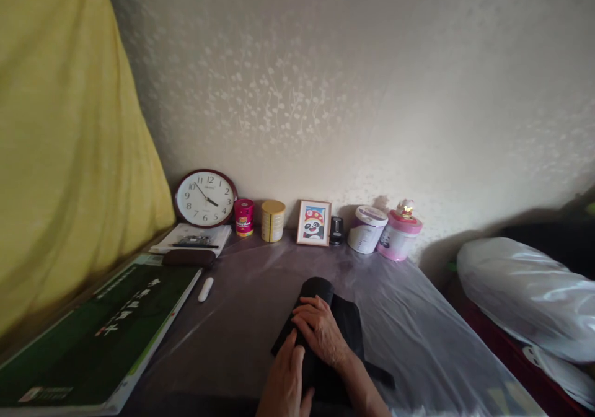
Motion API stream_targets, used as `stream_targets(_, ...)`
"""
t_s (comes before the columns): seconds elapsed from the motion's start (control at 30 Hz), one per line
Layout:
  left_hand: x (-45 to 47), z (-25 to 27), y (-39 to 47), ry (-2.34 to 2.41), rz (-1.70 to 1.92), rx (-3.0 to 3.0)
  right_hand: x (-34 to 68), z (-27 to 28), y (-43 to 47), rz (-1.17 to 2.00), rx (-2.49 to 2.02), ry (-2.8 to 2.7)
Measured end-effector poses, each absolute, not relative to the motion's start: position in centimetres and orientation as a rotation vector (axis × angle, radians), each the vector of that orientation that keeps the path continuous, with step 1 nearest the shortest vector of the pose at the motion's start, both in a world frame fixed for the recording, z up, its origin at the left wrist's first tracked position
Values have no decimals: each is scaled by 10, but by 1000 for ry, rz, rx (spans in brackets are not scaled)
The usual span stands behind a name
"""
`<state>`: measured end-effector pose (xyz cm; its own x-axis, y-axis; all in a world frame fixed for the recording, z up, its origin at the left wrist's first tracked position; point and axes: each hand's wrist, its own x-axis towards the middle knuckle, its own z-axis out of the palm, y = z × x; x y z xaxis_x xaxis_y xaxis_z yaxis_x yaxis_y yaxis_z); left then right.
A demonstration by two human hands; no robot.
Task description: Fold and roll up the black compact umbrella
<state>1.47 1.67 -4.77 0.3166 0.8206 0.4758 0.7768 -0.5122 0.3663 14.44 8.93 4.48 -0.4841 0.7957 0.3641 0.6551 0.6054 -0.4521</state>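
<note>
A rolled black cloth lies near the front of the table, with a loose flap spread to its right and a strap sticking out at the lower right. The fabric's exact kind does not show. My right hand rests across the top of the roll, its fingers together and curled over it. Lower down on the near side, my left hand grips the roll's left edge, thumb apart from the fingers. Part of the black cloth is hidden beneath both hands and the right forearm.
On the left lie a large green book, a brown case and a white oblong object. A wall clock, tins, a panda picture frame and tubs line the wall. Right of the table sits a plastic bag.
</note>
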Motion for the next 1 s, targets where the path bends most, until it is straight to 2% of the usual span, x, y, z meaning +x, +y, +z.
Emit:
stream_targets(0.17,12,-52,17,1507,911,2497,148,40,115,269,-1239,-2287)
stream_targets(0.47,16,-31,16,1539,630,2252,165,28,160,147,-1462,-2039)
stream_targets(0.73,21,-25,8,1563,775,2207,244,9,117,87,-1812,-1508)
stream_targets(1.0,15,-12,6,1448,761,2195,255,5,75,447,-1912,-1413)
